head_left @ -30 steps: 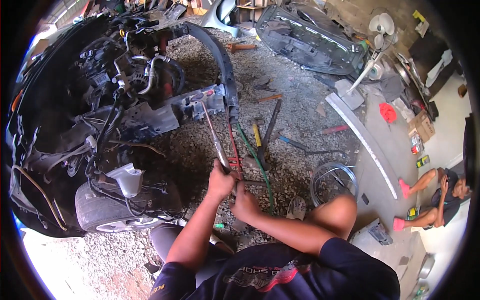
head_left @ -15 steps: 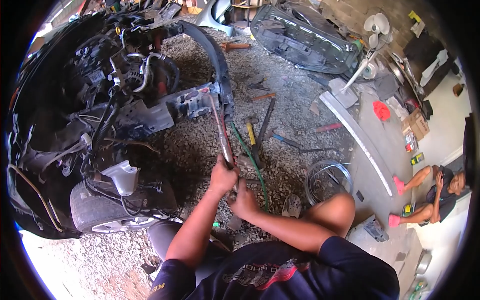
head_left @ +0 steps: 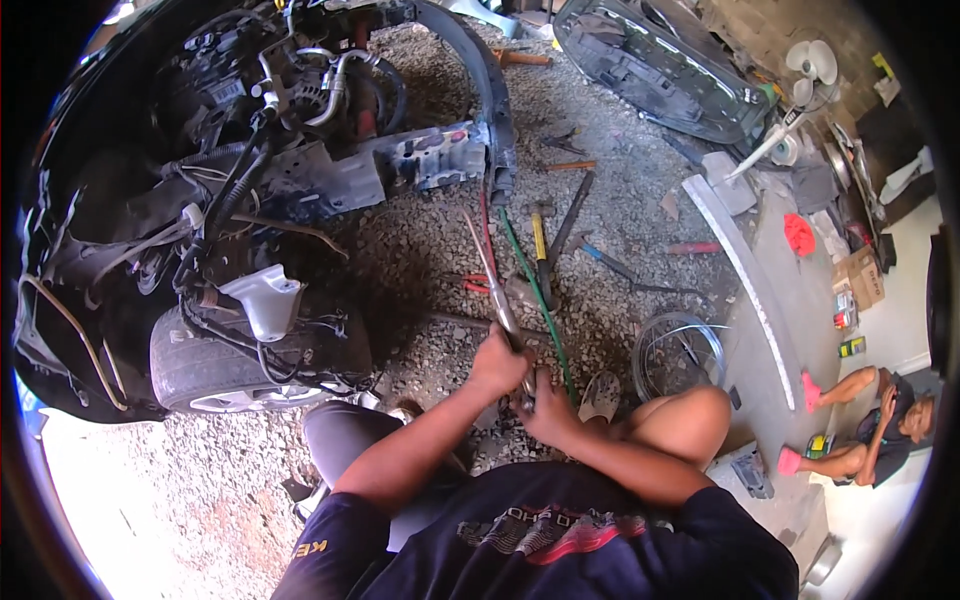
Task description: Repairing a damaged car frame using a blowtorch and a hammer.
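Note:
A gas welding torch (head_left: 503, 308) with a long, thin copper-coloured neck points up and away from me. My left hand (head_left: 499, 363) is wrapped round its handle. Behind it, my right hand (head_left: 551, 412) is closed on the rear end of the torch, where the valves and hose joints are mostly hidden by the fingers. The tip lies apart from the torn, bare metal rail (head_left: 450, 157) of the stripped car front. A green hose (head_left: 527, 268) and a red hose (head_left: 487, 228) run close by the torch.
On the gravel lie a yellow-handled hammer (head_left: 540, 240), a blue-handled hammer (head_left: 605, 261), red-handled pliers (head_left: 470, 285) and coiled clear tubing (head_left: 682, 360). At left stands the car's wheel (head_left: 250, 365). Further right are a long pale bar (head_left: 745, 285), a fan (head_left: 810, 63) and a seated person (head_left: 880, 430).
The torch tip has drawn back from the metal rail, toward me. My view has shifted, so the car sits higher and the red-handled pliers now show. Both hands keep their hold.

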`<state>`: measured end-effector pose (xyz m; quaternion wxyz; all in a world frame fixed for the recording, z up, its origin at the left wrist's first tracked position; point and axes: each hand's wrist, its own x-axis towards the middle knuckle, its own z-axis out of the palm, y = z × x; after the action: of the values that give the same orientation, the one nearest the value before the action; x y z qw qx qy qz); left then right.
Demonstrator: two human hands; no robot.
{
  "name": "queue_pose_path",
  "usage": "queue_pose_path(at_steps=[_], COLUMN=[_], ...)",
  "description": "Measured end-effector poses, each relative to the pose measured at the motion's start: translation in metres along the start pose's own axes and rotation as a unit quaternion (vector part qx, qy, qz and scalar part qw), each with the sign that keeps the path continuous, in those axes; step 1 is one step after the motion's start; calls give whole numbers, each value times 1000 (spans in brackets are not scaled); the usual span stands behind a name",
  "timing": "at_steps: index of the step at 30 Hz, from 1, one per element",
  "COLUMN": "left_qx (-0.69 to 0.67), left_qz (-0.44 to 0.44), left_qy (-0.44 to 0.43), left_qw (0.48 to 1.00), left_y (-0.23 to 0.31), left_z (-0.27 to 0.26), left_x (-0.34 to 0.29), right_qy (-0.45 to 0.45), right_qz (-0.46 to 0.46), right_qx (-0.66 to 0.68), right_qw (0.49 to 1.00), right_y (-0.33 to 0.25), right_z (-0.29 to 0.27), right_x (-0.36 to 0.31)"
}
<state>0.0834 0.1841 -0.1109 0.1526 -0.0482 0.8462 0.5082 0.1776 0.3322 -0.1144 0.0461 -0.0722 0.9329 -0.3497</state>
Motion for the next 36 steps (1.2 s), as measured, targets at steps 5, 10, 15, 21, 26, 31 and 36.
queue_pose_path(at_steps=[5, 10, 15, 21, 26, 31, 36], left_qx=[33, -15, -77, -127, -117, -5, 57], left_qz=[-19, 62, 109, 262, 208, 163, 157], left_qy=[-18, 15, 14, 7, 30, 30, -3], left_qw=[999, 998, 991, 957, 971, 986, 986], left_y=[7, 26, 29, 33, 44, 38, 34], left_z=[1, -14, -25, -40, -37, -40, -42], left_x=[-10, -10, 1, 11, 8, -12, -15], right_qy=[-39, 16, 36, 40, 20, -23, 0], right_qz=[31, -33, -101, -128, -136, -97, -180], right_qx=[32, 22, 30, 14, 12, -28, 9], right_qw=[998, 999, 994, 991, 990, 995, 984], right_y=[4, -4, -20, -31, -27, -19, -10], right_z=[4, 6, -7, -15, -13, 2, 20], right_x=[-12, 0, 11, 17, 9, -4, -6])
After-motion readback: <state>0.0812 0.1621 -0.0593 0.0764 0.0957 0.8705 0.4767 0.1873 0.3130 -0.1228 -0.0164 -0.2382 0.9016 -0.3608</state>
